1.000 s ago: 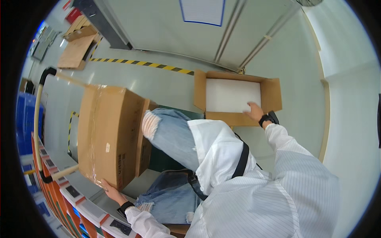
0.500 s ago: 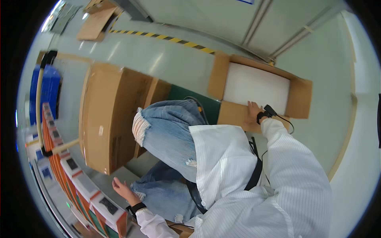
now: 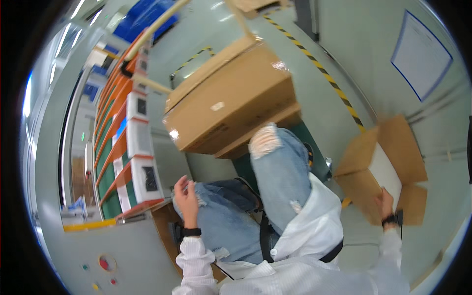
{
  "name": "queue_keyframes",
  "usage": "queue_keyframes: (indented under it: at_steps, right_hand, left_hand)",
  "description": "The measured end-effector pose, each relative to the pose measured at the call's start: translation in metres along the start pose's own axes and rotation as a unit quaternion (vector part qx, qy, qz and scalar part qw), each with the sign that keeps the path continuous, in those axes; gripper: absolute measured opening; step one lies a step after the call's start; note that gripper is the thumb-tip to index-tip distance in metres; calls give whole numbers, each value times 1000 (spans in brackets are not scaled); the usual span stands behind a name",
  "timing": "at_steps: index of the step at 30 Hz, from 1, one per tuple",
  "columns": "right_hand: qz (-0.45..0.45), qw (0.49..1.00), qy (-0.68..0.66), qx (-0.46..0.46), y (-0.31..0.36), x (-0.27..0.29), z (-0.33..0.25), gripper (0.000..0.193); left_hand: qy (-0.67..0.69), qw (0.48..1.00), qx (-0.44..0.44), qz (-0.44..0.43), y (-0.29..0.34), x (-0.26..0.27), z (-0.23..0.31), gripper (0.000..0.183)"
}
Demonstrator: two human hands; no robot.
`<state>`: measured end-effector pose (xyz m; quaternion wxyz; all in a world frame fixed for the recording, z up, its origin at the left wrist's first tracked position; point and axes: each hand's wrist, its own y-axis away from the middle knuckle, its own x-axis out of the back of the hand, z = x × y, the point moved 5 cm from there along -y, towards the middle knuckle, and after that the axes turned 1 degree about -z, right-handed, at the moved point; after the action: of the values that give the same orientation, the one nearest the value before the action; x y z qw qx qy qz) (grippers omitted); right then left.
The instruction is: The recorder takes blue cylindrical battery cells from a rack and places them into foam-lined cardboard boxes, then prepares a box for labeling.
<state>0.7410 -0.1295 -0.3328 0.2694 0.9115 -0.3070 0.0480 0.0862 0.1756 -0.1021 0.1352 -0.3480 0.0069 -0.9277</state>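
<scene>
At the right, an open cardboard box [image 3: 361, 189] holds a flat white thing [image 3: 385, 168], and its flaps stand outward. My right hand [image 3: 387, 202] is at the box's near edge, beside the white thing, with fingers closed on the cardboard; the fingertips are partly hidden and slightly blurred. In front of my left knee, my left hand [image 3: 186, 199] is raised with fingers loosely bent and apart, holding nothing. It is nearest to the row of white boxes [image 3: 145, 179] between orange dividers on the left.
A large closed carton [image 3: 231, 98] stands ahead of my knees, by a beige tube frame [image 3: 152, 30]. At the lower left, a grey panel carries buttons [image 3: 105, 263]. Black-and-yellow tape [image 3: 319, 69] marks the floor near the wall, where a blue-edged sheet [image 3: 423, 56] hangs.
My view has swung toward the right, and the row of white boxes shows more fully. My left hand has risen. The right hand has shifted from lying on a flap to the box's edge.
</scene>
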Motion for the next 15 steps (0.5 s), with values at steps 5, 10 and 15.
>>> queue_keyframes:
  at_steps: [5,10,15]
  right_hand:
    - [-57,950,227,207,80,-70,-225,33]
    - [-74,886,261,377,117,-145,-375,36]
    - [-50,726,411,550,112,-178,-468,51]
  left_hand:
    - [40,996,-70,41,-11,24,24,26]
    - [102,981,-118,118,-3,75,55,23]
    - [85,927,-139,336,33,202,48,17]
